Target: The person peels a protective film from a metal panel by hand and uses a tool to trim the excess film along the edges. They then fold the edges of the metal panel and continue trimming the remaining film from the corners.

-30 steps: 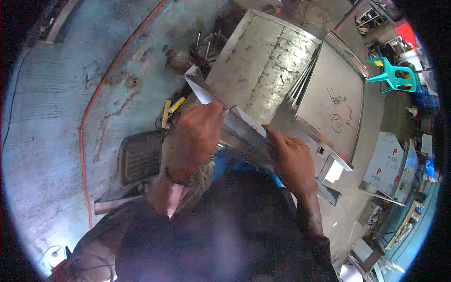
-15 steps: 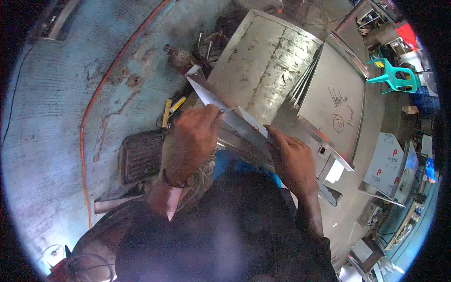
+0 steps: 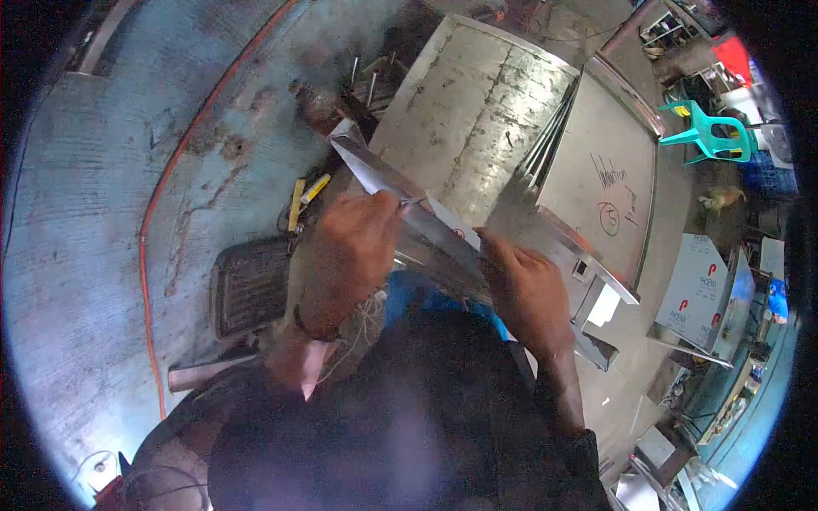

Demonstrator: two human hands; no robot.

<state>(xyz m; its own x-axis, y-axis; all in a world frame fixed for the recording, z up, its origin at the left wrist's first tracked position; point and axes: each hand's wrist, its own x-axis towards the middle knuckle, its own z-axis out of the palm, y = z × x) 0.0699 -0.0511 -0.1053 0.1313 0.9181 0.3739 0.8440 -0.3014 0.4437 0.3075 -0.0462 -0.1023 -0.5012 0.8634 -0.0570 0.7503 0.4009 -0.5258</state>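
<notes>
The large stained metal sheet [image 3: 452, 106], shiny along one side, is the landmark, and the sides given are as the camera sees them. Farthest to its left, a red-orange hose [image 3: 160, 192] curves over the blue, scuffed floor [image 3: 94, 187]. Nearer to the sheet, but lower, lies a dark ribbed tray [image 3: 250, 289]. A flat yellowish strip [image 3: 296, 205] and a yellow-and-white tool [image 3: 316, 188] lie side by side, just left of the sheet's lower part.

The left hand [image 3: 351, 247] is below and left of the sheet, its fingers curled closed on a slim pointed tool [image 3: 412, 203]; only the tip shows, too small to identify. This tip meets the bent metal strip [image 3: 439, 230], which slants down to the right across the sheet's lower left end. Blue material [image 3: 417, 294] shows below the strip.

The right hand [image 3: 528, 294], below the sheet, pinches the strip's lower end, thumb and fingers closed on the metal. Right of the sheet stands a pale panel [image 3: 605, 162] with black handwriting and a circled mark. Farther right are a turquoise plastic chair [image 3: 711, 134] and, lower down, a white board [image 3: 692, 285] with red logos.
</notes>
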